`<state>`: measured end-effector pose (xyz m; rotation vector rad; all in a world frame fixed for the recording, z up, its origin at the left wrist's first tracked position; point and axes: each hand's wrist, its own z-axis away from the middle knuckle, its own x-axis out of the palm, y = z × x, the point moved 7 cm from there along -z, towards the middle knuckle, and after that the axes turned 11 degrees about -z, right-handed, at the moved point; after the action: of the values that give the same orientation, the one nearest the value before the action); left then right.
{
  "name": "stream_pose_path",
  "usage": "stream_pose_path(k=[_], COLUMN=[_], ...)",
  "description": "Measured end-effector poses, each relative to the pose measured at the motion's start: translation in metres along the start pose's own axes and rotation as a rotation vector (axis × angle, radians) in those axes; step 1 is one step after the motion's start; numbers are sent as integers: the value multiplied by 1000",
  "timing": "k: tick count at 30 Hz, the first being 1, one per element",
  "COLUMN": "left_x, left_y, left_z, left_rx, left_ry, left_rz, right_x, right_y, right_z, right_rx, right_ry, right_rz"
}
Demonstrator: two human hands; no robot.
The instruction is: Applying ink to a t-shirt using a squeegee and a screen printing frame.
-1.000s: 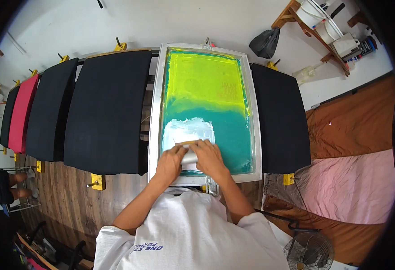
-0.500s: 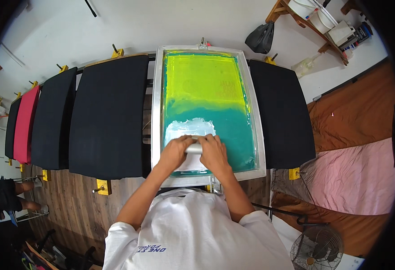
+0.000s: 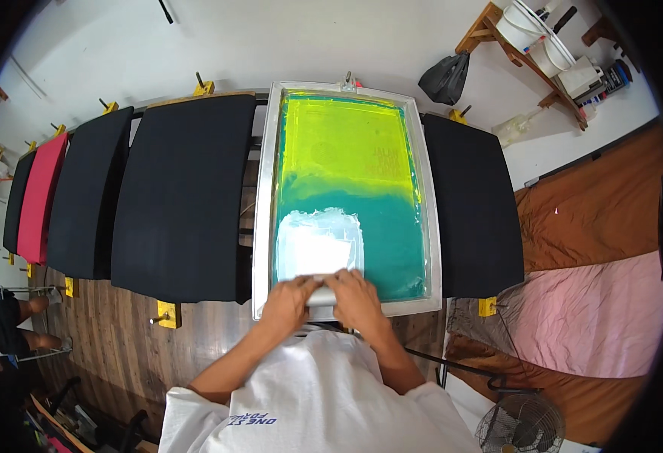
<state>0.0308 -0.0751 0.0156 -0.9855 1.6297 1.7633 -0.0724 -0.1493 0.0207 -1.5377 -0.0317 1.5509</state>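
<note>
A white wall (image 3: 263,45) is standing up top; low middle, left hand (image 3: 289,301) and right hand (image 3: 356,299) are gripping a sideways scraper (image 3: 322,297).

White wall (image 3: 286,45) sweeping the top, wooden shelf (image 3: 514,54) jutting upper right, plank floor (image 3: 120,325) gleaming below, brown-and-pink cloth (image 3: 596,317) right, wire-caged fan (image 3: 522,424) lower right

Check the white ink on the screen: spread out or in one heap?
Spread out: the white ink forms a broad patch on the screen, beyond the held squeegee.
</note>
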Motion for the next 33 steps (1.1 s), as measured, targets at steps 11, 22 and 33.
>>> stream_pose_path(k=[11,22,33], left_x=[25,-6,32], left_y=[-17,-22,-2], left_z=[14,-44,27], left_rx=[-21,17,68], left_ry=[51,173,5], left_rz=[-113,-60,-128], right_x=[22,-23,24], right_y=[3,5,5], right_z=[1,-46,26], right_rx=[-66,-18,14], right_ry=[131,134,0], right_rz=[100,146,111])
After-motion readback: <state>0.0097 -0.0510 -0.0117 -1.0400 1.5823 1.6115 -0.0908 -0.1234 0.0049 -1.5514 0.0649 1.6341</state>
